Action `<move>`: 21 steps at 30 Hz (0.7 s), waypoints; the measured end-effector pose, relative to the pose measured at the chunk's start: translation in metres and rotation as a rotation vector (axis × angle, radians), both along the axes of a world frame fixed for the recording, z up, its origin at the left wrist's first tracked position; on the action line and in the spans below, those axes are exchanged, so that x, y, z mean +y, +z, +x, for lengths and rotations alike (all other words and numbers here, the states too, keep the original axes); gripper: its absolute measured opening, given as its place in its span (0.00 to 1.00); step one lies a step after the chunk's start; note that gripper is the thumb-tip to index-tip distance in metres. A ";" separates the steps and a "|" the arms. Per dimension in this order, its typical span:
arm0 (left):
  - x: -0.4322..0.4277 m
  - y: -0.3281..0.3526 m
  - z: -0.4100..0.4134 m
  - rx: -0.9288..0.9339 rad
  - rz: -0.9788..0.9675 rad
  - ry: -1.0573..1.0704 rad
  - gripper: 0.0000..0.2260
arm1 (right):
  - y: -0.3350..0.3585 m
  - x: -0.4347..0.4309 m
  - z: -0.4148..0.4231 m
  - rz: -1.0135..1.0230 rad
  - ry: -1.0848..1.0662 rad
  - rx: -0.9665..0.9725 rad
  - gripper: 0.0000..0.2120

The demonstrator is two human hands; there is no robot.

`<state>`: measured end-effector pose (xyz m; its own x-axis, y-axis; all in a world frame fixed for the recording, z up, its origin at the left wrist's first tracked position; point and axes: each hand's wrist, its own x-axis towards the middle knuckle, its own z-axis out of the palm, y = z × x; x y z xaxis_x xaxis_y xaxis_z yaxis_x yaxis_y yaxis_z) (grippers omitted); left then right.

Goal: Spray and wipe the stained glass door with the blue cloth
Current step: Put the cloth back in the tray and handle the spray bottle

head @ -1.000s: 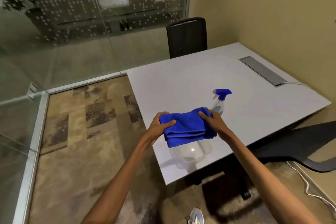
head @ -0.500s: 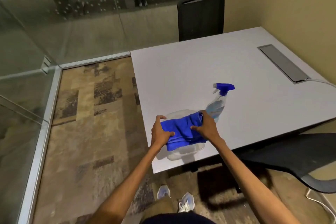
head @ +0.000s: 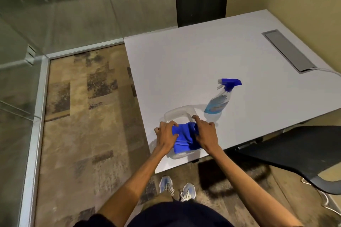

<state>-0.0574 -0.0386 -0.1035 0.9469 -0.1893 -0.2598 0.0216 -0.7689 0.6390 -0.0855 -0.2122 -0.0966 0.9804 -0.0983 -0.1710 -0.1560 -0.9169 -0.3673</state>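
Reference: table [head: 203, 61].

- Left hand [head: 166, 135] and right hand [head: 205, 133]: bare, as are both forearms, which reach over the near table corner.
- Top [head: 175, 215]: dark navy, plain, well back from the table's near edge. A dark short sleeve [head: 88, 222] covers the left upper arm.
- Trousers [head: 162, 199]: tan, only a small patch visible.
- Shoes [head: 166, 184]: pale blue and white trainers with white laces, on the floor just short of the near table edge.
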 end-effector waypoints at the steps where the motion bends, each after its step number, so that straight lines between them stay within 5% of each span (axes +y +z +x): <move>1: -0.001 -0.003 0.002 -0.040 0.053 -0.044 0.11 | -0.004 0.002 0.001 -0.056 0.000 -0.004 0.28; 11: -0.018 -0.026 0.014 -0.101 0.451 -0.329 0.05 | -0.024 0.003 0.010 -0.191 -0.034 0.060 0.26; 21: -0.003 -0.035 0.025 0.027 0.352 -0.442 0.15 | -0.037 -0.002 -0.003 -0.244 0.144 0.038 0.19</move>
<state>-0.0329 -0.0418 -0.1390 0.7896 -0.4639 -0.4016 -0.3381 -0.8751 0.3462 -0.0881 -0.2140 -0.1334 0.9806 -0.0014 -0.1958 -0.0273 -0.9912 -0.1298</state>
